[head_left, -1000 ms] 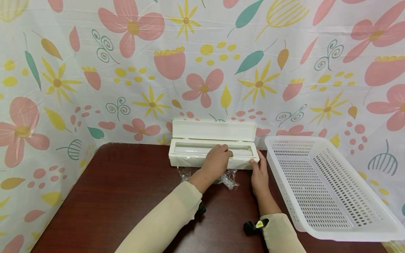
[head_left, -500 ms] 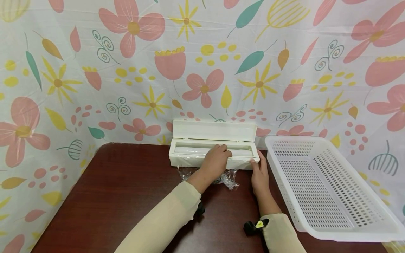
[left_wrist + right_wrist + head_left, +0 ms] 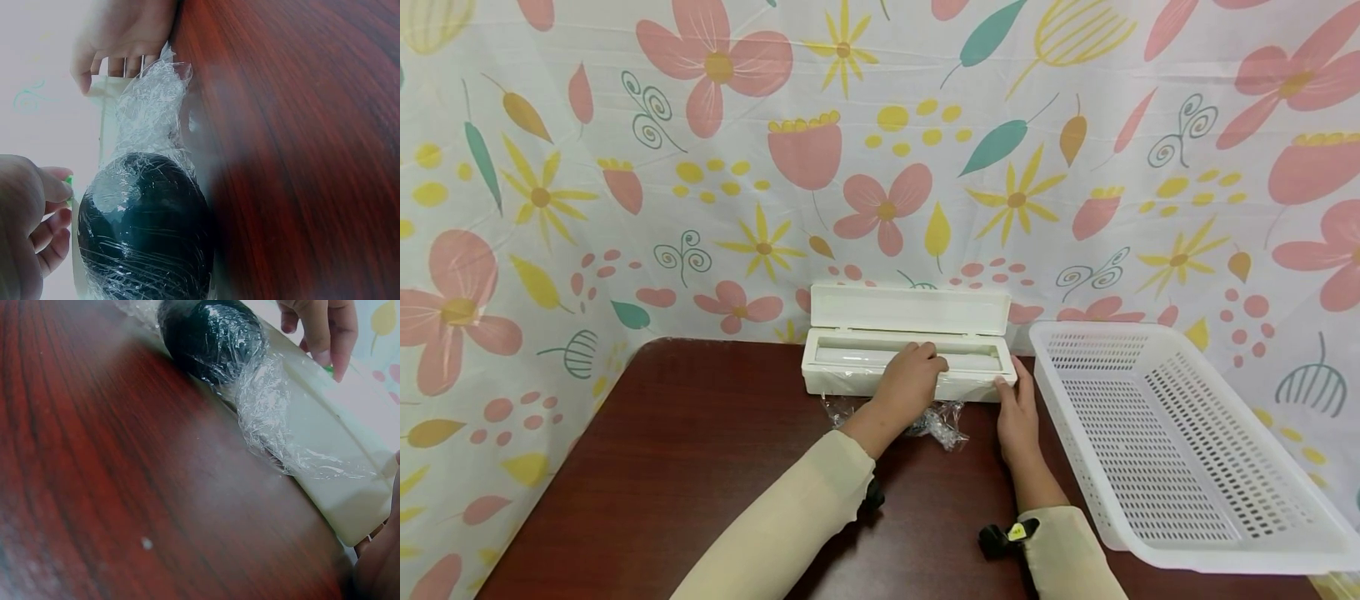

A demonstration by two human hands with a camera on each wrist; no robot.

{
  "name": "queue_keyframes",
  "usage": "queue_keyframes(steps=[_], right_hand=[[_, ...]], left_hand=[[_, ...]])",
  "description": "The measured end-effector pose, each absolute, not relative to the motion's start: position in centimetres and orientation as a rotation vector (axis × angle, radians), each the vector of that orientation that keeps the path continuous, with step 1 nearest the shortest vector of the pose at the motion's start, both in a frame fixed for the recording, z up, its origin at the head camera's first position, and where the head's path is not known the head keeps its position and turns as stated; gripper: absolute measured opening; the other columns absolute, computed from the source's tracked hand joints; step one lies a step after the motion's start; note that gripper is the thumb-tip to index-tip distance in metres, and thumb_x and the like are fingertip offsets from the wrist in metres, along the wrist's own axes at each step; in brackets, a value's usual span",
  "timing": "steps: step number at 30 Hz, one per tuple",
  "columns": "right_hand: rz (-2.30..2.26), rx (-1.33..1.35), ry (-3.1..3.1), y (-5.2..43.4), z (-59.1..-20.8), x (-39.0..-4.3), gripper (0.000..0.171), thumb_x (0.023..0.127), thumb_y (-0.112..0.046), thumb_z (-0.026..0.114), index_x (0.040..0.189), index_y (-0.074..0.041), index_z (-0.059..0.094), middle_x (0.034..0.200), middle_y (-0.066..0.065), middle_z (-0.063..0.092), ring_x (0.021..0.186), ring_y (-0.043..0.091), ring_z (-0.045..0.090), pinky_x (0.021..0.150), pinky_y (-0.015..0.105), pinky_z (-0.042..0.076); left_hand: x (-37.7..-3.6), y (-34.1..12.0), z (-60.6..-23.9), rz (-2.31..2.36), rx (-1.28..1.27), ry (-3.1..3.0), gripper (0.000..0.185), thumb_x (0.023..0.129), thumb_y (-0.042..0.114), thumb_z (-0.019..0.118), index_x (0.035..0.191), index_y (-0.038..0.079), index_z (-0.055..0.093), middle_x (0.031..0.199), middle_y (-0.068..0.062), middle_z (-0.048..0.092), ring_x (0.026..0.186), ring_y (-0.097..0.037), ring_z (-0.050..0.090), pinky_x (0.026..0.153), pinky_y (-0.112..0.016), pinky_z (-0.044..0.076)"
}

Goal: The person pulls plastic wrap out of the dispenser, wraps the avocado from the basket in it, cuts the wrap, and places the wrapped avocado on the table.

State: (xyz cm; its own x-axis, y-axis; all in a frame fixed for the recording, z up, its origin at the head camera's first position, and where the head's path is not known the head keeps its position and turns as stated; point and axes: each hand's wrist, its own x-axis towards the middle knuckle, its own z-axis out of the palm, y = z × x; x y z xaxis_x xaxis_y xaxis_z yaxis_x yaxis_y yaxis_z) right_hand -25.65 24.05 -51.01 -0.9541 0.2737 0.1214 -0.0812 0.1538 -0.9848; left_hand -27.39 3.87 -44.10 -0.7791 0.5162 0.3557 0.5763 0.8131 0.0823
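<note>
A white cling-film dispenser box (image 3: pixel 857 377) stands at the table's far edge with its lid (image 3: pixel 910 311) up. My left hand (image 3: pixel 912 381) lies over its front rim with fingers curled; the fingertips (image 3: pixel 325 347) sit on a small green piece (image 3: pixel 329 370). In front of the box lies a dark round object (image 3: pixel 147 234) wrapped in clear film (image 3: pixel 275 406), just below my left hand. My right hand (image 3: pixel 1017 410) holds the box's right end, thumb on the front face. The left wrist view shows that hand (image 3: pixel 122 37) clasping the box's end (image 3: pixel 103 122).
A white perforated plastic basket (image 3: pixel 1165 454) stands on the right, close to my right hand. The dark wooden table (image 3: pixel 685 467) stretches to the left and front. A flowered cloth (image 3: pixel 880 142) hangs behind and at both sides.
</note>
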Motion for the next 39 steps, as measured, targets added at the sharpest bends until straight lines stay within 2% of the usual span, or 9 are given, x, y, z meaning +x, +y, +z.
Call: queue_keyframes(steps=[7, 15, 25, 34, 39], right_hand=[[1.924, -0.184, -2.163, 23.5, -48.8, -24.6, 0.059, 0.107, -0.016, 0.045, 0.161, -0.011, 0.023, 0.168, 0.007, 0.023, 0.153, 0.023, 0.02, 0.126, 0.045, 0.015], [1.907, -0.176, -2.182, 23.2, -48.2, -24.1, 0.058, 0.107, -0.016, 0.045, 0.161, -0.013, 0.024, 0.168, 0.007, 0.023, 0.153, 0.021, 0.02, 0.126, 0.043, 0.016], [1.916, -0.186, -2.173, 23.4, -48.6, -24.4, 0.059, 0.107, -0.016, 0.045, 0.161, -0.012, 0.023, 0.168, 0.007, 0.022, 0.154, 0.022, 0.019, 0.127, 0.044, 0.014], [1.862, -0.162, -2.149, 24.1, -51.3, -25.8, 0.058, 0.107, -0.025, 0.046, 0.161, -0.017, 0.025, 0.167, 0.001, 0.026, 0.152, 0.016, 0.02, 0.126, 0.041, 0.014], [1.884, -0.188, -2.158, 24.0, -50.5, -25.5, 0.058, 0.107, -0.021, 0.046, 0.161, -0.016, 0.026, 0.167, 0.002, 0.025, 0.152, 0.017, 0.02, 0.127, 0.042, 0.014]], left_hand=[[-27.5, 3.7, -44.3, -0.281, -0.827, -2.679, 0.028, 0.102, 0.006, 0.056, 0.117, 0.021, 0.074, 0.11, 0.002, 0.065, 0.095, -0.017, 0.06, 0.087, -0.024, 0.052], [-27.5, 3.5, -44.2, -0.299, -0.828, -2.662, 0.026, 0.103, 0.008, 0.055, 0.114, 0.02, 0.075, 0.107, 0.002, 0.065, 0.092, -0.016, 0.06, 0.086, -0.024, 0.052], [-27.4, 3.3, -44.2, -0.3, -0.815, -2.644, 0.025, 0.104, 0.011, 0.055, 0.114, 0.02, 0.076, 0.106, 0.002, 0.066, 0.091, -0.015, 0.06, 0.086, -0.024, 0.052], [-27.5, 3.0, -44.1, -0.339, -0.799, -2.627, 0.023, 0.104, 0.014, 0.055, 0.112, 0.021, 0.076, 0.104, 0.002, 0.065, 0.088, -0.016, 0.059, 0.083, -0.024, 0.052], [-27.6, 3.0, -44.3, -0.35, -0.798, -2.625, 0.022, 0.104, 0.016, 0.056, 0.112, 0.021, 0.076, 0.103, 0.002, 0.066, 0.088, -0.016, 0.06, 0.083, -0.024, 0.052]])
